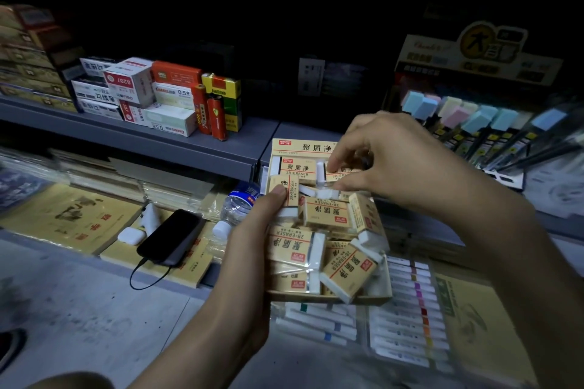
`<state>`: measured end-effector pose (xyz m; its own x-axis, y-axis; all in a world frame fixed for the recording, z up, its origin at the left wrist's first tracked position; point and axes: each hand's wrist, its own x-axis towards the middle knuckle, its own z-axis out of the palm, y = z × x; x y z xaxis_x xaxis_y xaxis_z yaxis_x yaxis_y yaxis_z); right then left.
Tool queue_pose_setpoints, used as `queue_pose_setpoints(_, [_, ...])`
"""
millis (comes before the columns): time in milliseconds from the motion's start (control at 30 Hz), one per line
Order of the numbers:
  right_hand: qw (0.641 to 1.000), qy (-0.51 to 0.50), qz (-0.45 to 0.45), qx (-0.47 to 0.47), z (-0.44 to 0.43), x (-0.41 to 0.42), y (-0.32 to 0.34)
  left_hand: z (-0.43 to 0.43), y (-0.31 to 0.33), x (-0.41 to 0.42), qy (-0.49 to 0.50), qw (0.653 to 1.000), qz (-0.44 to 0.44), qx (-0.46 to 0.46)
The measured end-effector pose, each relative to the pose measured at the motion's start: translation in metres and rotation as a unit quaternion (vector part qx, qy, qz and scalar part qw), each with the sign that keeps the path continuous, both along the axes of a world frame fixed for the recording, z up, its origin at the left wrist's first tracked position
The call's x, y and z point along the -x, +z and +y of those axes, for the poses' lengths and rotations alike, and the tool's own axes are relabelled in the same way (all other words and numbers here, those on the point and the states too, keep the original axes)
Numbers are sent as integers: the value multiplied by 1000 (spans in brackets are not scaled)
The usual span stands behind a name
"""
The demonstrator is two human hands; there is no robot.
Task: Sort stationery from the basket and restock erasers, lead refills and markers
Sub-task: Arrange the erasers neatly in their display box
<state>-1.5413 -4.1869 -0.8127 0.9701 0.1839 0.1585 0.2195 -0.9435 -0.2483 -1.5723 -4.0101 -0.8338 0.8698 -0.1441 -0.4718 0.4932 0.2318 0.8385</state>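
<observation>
The eraser box point(328, 262), heaped with wrapped erasers, sits in mid-air in front of the grey shelf point(189, 139). The left hand point(249, 249) grips its left side, thumb pressing one eraser point(286, 191). The right hand point(379, 158) reaches over the box's far end, fingers pinching another eraser point(331, 172). Left of the box lie a bottle point(235, 207) and a phone point(172, 237). Right of it, beyond the hand, stand pastel blocks point(467, 114).

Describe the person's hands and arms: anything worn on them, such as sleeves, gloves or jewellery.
Both hands, left hand and right hand, are bare: no gloves, rings, watch or bracelets visible. Both forearms are uncovered as far as the frame shows, with no sleeve in view. Nails look short and unpainted.
</observation>
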Motion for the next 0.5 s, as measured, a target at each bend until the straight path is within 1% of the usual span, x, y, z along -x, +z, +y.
queue_pose_setpoints(67, [999, -4, 18, -28, 0, 1, 1, 3, -1, 4, -1, 1000, -9, 27])
queue_pose_setpoints(133, [999, -9, 13, -31, 1, 1, -1, 5, -3, 8, -5, 999, -14, 41])
queue_pose_setpoints(233, [999, -8, -2, -34, 0, 4, 1, 7, -5, 8, -5, 999, -33, 37])
queue_pose_setpoints(333, [997, 5, 9, -73, -6, 20, 19, 12, -10, 10, -21, 998, -51, 30])
queue_pose_setpoints(367, [996, 15, 30, -85, -8, 27, 26, 11, -11, 11, -29, 998, -49, 32])
queue_pose_setpoints(433, [990, 31, 98, -97, -14, 39, 37, 6, -14, 13, -41, 996, -29, 70])
queue_pose_setpoints(500, [979, 28, 182, -91, -18, 47, 42, 10, -21, 23, -47, 994, -52, 87])
